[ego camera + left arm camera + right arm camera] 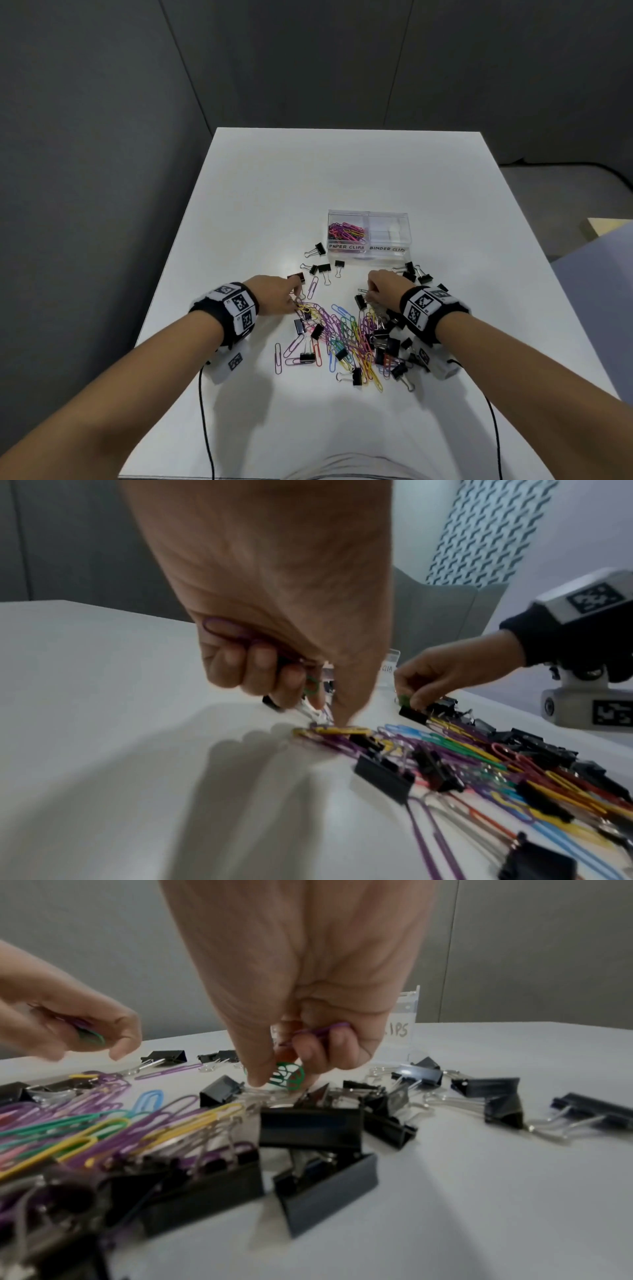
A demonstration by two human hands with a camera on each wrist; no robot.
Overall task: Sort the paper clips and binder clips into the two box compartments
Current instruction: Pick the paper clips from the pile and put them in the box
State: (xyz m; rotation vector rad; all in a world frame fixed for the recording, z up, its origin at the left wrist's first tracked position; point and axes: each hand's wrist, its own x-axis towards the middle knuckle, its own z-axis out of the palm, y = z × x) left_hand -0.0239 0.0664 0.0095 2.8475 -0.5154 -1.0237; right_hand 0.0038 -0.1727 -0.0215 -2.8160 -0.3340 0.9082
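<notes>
Left grip [260, 653] — purple paper clip [222, 630] curled inside, head view hides it

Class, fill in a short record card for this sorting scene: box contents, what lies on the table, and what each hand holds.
box: clear box, two labelled compartments
paper clips side: coloured paper clips inside
binder clips side: no clips seen
table: white table with mixed pile of paper clips and black binder clips
left hand: left hand holds purple and green paper clips, fingertip on pile
right hand: right hand holds purple and green paper clips
</notes>
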